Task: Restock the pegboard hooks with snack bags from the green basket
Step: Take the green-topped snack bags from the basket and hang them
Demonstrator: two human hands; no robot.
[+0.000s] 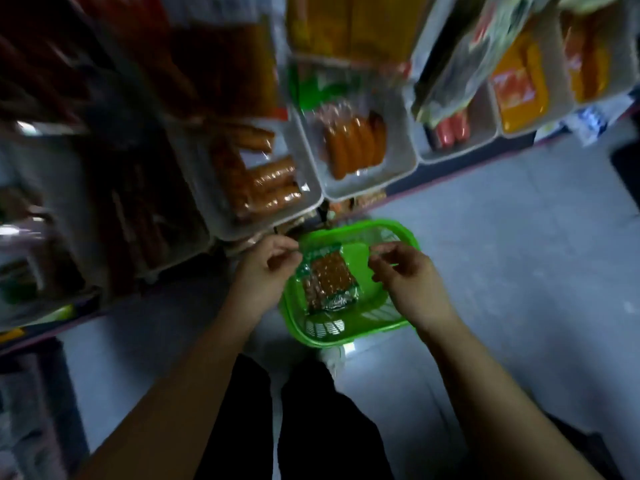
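A snack bag (327, 280) is lying in the green basket (398, 233) at lower centre. The left hand (265, 268) and right hand (403, 271) are hovering above, fingers loosely curled, holding nothing. Best pinching the bag's top edge, keeping its hang hole free.

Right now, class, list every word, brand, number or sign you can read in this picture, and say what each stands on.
None can be read.
Snack bag in the green basket: print on its green edges, too blurred.
Orange packs in a white tray: red label patches, too blurred.
Sausage packs: no legible text.
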